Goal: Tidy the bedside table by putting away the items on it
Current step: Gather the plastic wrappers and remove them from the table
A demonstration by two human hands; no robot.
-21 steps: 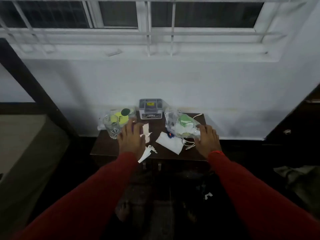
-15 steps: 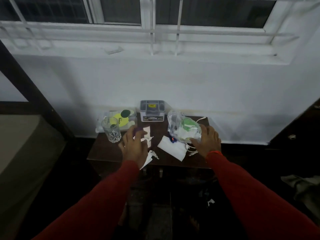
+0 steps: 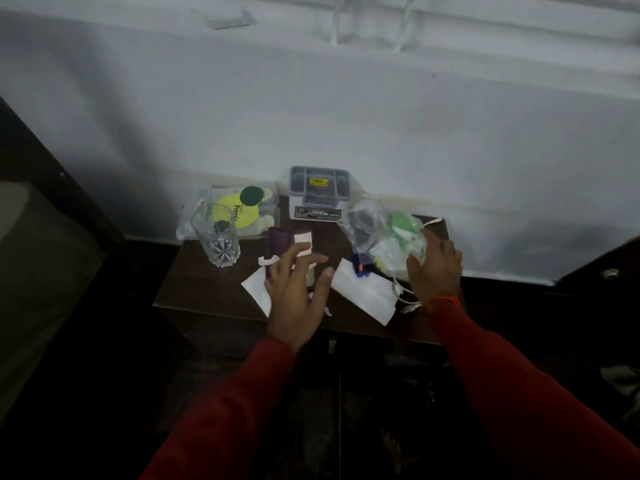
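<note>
A dark wooden bedside table [image 3: 204,289] stands against a white wall. My left hand [image 3: 298,292] hovers over white paper scraps [image 3: 256,292] near the table's middle, fingers spread and holding nothing. My right hand [image 3: 434,268] rests against a clear plastic bag [image 3: 384,237] with green and white contents; whether it grips the bag is unclear. A white folded paper [image 3: 367,296] lies between my hands, with a small blue object [image 3: 360,268] at its top edge. A drinking glass [image 3: 216,237] stands at the left. A grey box [image 3: 317,195] sits at the back.
A clear packet with a yellow label [image 3: 239,209] lies at the back left. A purple item [image 3: 278,242] lies beside the glass. A white cable [image 3: 401,292] trails under my right hand. A dark bed frame [image 3: 52,174] rises on the left, dark furniture [image 3: 602,268] on the right.
The camera has tilted down and closer to the table. My left hand lifted off the paper scraps and spread its fingers. My right hand slid up against the plastic bag.
</note>
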